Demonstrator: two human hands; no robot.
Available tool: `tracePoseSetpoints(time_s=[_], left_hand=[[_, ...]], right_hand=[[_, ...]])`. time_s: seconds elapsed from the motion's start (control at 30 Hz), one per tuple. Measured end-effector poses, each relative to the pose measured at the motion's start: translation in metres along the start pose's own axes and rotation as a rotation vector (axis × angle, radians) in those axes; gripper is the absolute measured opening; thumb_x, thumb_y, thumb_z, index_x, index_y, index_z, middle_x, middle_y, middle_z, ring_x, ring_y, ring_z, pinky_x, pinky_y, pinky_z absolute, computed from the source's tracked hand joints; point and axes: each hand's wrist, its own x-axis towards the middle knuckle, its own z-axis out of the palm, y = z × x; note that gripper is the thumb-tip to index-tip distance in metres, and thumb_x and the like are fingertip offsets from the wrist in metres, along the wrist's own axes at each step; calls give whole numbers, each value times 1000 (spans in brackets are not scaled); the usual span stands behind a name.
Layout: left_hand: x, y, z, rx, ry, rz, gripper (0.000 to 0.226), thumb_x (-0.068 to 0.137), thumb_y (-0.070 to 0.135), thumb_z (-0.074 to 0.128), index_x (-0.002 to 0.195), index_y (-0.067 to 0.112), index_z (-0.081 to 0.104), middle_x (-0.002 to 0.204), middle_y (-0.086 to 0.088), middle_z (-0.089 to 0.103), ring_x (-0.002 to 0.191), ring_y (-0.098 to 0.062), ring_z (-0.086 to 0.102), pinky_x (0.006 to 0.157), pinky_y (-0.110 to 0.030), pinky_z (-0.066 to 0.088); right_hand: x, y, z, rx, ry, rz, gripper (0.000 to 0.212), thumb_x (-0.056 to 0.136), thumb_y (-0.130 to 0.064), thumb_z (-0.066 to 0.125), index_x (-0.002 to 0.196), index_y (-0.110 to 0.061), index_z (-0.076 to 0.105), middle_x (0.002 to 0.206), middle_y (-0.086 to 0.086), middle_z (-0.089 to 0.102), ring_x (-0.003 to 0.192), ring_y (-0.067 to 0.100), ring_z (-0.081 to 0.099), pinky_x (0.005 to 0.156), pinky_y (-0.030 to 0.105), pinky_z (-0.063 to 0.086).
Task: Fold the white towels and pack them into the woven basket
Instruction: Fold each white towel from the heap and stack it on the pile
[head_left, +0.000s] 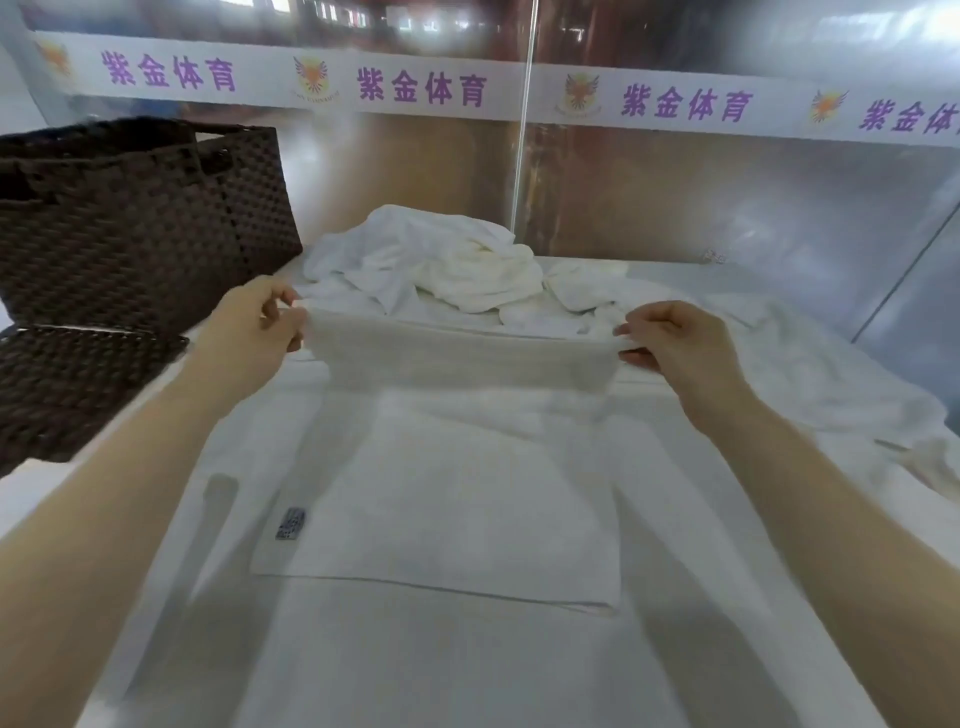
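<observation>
A wide white counter fills the view. On its left side stands a big dark brown woven basket, with a flat dark brown woven lid lying in front of it. At the back of the counter sits a messy pile of white towels. One flat white towel lies in the middle, and its far edge is lifted up. The left hand pinches the left corner of that edge. The right hand pinches the right corner. The towel stretches between both hands. A small dark tag sits near its left side.
</observation>
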Motion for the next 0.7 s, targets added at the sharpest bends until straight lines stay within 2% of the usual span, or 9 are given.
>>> tracePoseSetpoints(time_s=[0.1, 0.2, 0.27, 0.33, 0.43, 0.47, 0.57, 0.63, 0.7], left_hand=[[-51, -20, -7, 96, -47, -44, 4, 100, 21, 49, 99, 19, 52, 78, -11, 60, 69, -23, 66, 68, -34, 54], [-96, -41, 4, 157, -168, -161, 7, 101, 24, 44, 95, 25, 47, 73, -6, 64, 61, -24, 65, 61, -37, 53], [-117, -54, 17, 21, -233, -321, 9, 103, 17, 43, 95, 19, 47, 74, -12, 67, 61, -27, 64, 57, -34, 52], [-127, -65, 25, -127, -208, -440, 9, 102, 8, 42, 95, 12, 48, 77, -17, 68, 63, -28, 62, 57, -33, 53], [-130, -71, 25, -257, -116, -522, 21, 97, 0, 37, 88, 14, 50, 79, -18, 68, 60, -26, 61, 55, -29, 53], [-130, -71, 25, -300, -103, -548, 24, 97, 1, 36, 86, 15, 51, 79, -18, 68, 59, -24, 61, 54, -27, 53], [-130, -67, 25, -336, -90, -585, 19, 99, 15, 44, 85, 10, 55, 77, -16, 70, 60, -23, 63, 55, -28, 54], [-131, -69, 27, -249, -91, -545, 26, 98, 27, 55, 87, 3, 56, 77, -14, 71, 62, -23, 64, 57, -30, 54], [-131, -71, 28, -217, -85, -516, 23, 95, 23, 60, 89, 2, 54, 78, -15, 71, 62, -23, 64, 60, -31, 54]], right_hand=[[-44, 24, -6, -10, -43, 23, 9, 87, 0, 64, 90, -9, 66, 91, 4, 76, 88, 11, 71, 76, 26, 58], [-80, 56, -10, 5, -57, 109, 15, 89, 4, 61, 91, -10, 65, 91, 2, 75, 87, 12, 69, 74, 28, 58], [-96, 78, -9, 20, -37, 176, 19, 89, 6, 59, 91, -12, 64, 96, 4, 73, 88, 17, 68, 69, 27, 58], [-107, 98, -5, 26, -3, 231, 24, 89, 8, 59, 95, -16, 62, 104, 8, 68, 92, 21, 66, 69, 27, 58], [-115, 116, -2, 1, 52, 299, 35, 86, 3, 63, 108, -23, 54, 109, 2, 60, 103, 25, 64, 87, 47, 57], [-116, 117, -2, 12, 61, 321, 39, 86, 1, 65, 114, -24, 51, 111, 2, 59, 104, 26, 64, 89, 50, 56], [-120, 112, -1, 131, 76, 375, 40, 91, -7, 66, 125, -13, 48, 115, 9, 58, 104, 28, 66, 87, 43, 57], [-122, 107, 0, 169, 62, 391, 31, 95, -14, 63, 123, -6, 53, 114, 12, 63, 100, 26, 69, 81, 36, 61], [-122, 105, -1, 176, 24, 391, 23, 98, -20, 58, 115, -4, 61, 108, 11, 70, 96, 24, 71, 80, 35, 61]])
